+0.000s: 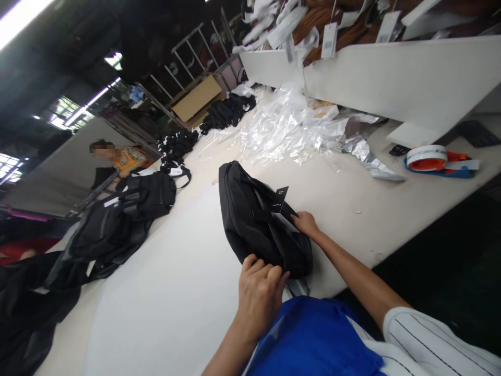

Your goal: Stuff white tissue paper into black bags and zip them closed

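Observation:
A black backpack (238, 209) lies on the pale tabletop in front of me, its zipped side facing left. A dark hang tag with small white print (279, 199) sticks up from its upper side, with a white label partly under it. My left hand (260, 284) is closed on the near end of the backpack, fingers curled over the fabric. On the right side, my right hand (306, 223) pinches a black strap or edge of the same backpack, close to the white label. Its fingertips are partly hidden by the fabric.
More black backpacks (129, 209) lie along the left edge, near a seated person (129, 159). Clear plastic bags (289, 125) are heaped at the back. A tape roll (426, 157) sits right, below a white shelf panel (391, 78). An open carton (198, 102) stands beyond.

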Demonstrator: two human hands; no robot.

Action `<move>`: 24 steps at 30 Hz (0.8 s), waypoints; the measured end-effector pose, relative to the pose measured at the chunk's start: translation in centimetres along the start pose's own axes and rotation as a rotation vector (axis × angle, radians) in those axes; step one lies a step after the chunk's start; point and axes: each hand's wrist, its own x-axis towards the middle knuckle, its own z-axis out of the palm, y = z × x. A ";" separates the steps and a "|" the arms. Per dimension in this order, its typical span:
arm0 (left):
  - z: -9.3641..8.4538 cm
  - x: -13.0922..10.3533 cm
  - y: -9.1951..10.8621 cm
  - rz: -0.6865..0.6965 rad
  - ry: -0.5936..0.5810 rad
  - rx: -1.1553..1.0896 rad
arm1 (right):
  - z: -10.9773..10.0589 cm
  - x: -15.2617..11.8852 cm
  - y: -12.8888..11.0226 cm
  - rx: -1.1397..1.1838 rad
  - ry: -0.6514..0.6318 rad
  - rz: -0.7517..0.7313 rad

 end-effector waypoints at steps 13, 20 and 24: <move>6.8 -1.9 -17.0 -1.011 0.427 -1.257 | -4.8 -16.7 11.7 0.489 0.642 0.485; 14.2 4.0 -17.2 -1.417 0.504 -1.478 | -3.1 -17.1 12.8 0.662 0.616 0.576; 14.6 3.0 -13.3 -1.259 0.391 -1.543 | 0.0 -15.8 11.1 0.778 0.567 0.692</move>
